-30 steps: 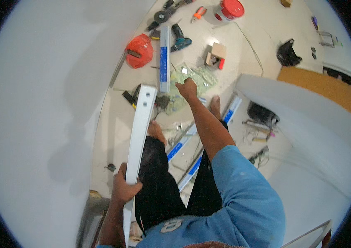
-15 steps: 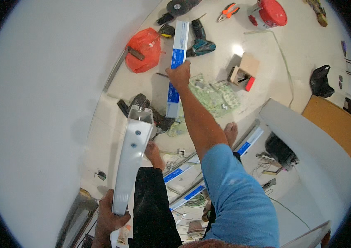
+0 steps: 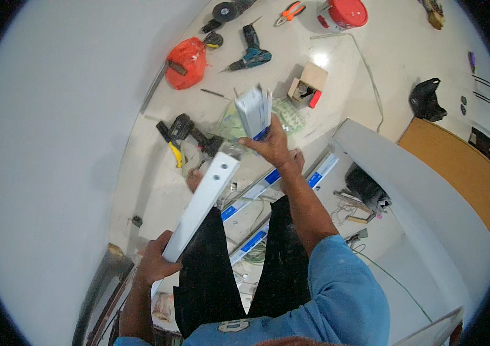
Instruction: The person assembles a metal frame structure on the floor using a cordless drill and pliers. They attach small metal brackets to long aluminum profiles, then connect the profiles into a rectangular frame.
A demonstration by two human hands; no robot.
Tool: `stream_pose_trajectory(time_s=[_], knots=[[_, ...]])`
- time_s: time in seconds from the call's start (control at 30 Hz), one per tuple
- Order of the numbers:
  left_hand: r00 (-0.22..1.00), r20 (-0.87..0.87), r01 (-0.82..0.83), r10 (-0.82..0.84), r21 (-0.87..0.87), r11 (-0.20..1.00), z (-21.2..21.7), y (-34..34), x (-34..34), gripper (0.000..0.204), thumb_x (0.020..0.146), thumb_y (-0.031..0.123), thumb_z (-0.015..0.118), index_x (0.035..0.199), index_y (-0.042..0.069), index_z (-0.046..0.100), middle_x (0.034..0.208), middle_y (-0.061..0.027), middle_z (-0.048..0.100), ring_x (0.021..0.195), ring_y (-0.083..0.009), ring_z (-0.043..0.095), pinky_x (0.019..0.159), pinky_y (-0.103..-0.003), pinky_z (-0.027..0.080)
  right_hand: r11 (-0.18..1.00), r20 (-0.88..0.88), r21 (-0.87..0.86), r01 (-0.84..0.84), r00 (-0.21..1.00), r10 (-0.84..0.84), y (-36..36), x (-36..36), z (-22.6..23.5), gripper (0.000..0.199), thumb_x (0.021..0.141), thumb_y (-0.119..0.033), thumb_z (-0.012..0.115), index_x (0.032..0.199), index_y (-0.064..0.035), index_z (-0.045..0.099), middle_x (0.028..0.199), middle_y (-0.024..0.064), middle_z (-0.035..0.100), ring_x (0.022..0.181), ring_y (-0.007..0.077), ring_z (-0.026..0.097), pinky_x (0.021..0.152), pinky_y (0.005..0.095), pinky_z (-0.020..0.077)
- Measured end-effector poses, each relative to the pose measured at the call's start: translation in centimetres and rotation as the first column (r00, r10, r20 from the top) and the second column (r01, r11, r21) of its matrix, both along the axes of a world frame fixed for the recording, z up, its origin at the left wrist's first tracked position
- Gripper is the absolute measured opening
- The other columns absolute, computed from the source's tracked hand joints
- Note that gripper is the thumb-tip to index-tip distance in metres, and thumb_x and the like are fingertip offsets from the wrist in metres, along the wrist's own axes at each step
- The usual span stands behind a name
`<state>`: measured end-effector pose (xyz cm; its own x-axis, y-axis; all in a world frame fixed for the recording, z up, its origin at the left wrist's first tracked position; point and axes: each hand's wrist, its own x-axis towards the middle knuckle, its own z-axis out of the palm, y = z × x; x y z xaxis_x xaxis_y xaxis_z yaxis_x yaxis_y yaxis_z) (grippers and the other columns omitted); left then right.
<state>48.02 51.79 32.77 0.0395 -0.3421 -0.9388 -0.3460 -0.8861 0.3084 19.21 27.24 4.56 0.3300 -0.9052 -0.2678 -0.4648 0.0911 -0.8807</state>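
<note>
My left hand (image 3: 155, 259) grips the lower end of a pale metal profile (image 3: 202, 205), a square hollow bar with two screw heads near its far end. The bar leans up to the right, across my left leg. In my right hand (image 3: 271, 144) is a second profile (image 3: 252, 109) with white and blue film, seen foreshortened, its end turned up. The near ends of the two bars lie close together in the picture; I cannot tell whether they touch. Below the right hand lies a crumpled greenish plastic sheet (image 3: 291, 115) on the floor.
Between my feet more blue-filmed profiles (image 3: 251, 199) lie on the floor. A dark cordless drill (image 3: 199, 135), teal drill (image 3: 251, 56), grinder (image 3: 226, 11), orange bag (image 3: 186, 57), small cardboard box (image 3: 314, 76), pliers (image 3: 290, 12) and red-lidded bucket (image 3: 349, 11) lie ahead. A wall (image 3: 54, 144) stands left.
My right hand has come nearer and slightly right, swinging its profile from lengthwise to foreshortened. The left-hand bar has tilted further right, its far end toward the right hand.
</note>
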Motion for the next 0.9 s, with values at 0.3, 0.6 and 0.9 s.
stream_pose_trajectory(time_s=[0.3,0.6,0.9], knots=[[0.999,-0.037,-0.010,0.011,0.022,1.000,-0.9,1.2,-1.1,0.043,0.075,0.006,0.080,0.116,0.004,0.067,0.090,-0.0054,0.075,0.087,-0.0157,0.073,0.087,-0.039,0.062,0.997,0.099,0.073,0.020,0.995,-0.027,1.3,-1.0,2.7,0.072,0.079,-0.034,0.096,0.132,-0.0027,0.059,0.115,0.0213,0.076,0.095,0.0376,0.076,0.087,0.0444,0.0601],[0.994,-0.050,-0.090,0.094,0.065,0.994,-0.6,0.5,-1.7,0.042,0.072,0.005,0.080,0.113,0.004,0.069,0.093,-0.0061,0.076,0.088,-0.0173,0.074,0.089,-0.041,0.062,0.910,0.282,-0.253,0.330,0.924,-0.257,4.6,2.5,2.2,0.059,0.072,-0.005,0.087,0.130,-0.0088,0.073,0.127,0.0138,0.073,0.118,0.0339,0.063,0.105,0.0454,0.0481],[0.999,-0.052,0.007,-0.005,0.038,0.999,-0.5,0.3,-3.0,0.050,0.077,0.009,0.080,0.125,0.004,0.067,0.087,-0.0053,0.072,0.084,-0.0155,0.070,0.086,-0.037,0.058,0.925,0.179,-0.231,0.302,0.948,-0.265,5.8,1.3,-0.5,0.066,0.069,-0.007,0.088,0.128,-0.0046,0.059,0.123,0.0177,0.063,0.115,0.0387,0.057,0.102,0.0477,0.0464]])
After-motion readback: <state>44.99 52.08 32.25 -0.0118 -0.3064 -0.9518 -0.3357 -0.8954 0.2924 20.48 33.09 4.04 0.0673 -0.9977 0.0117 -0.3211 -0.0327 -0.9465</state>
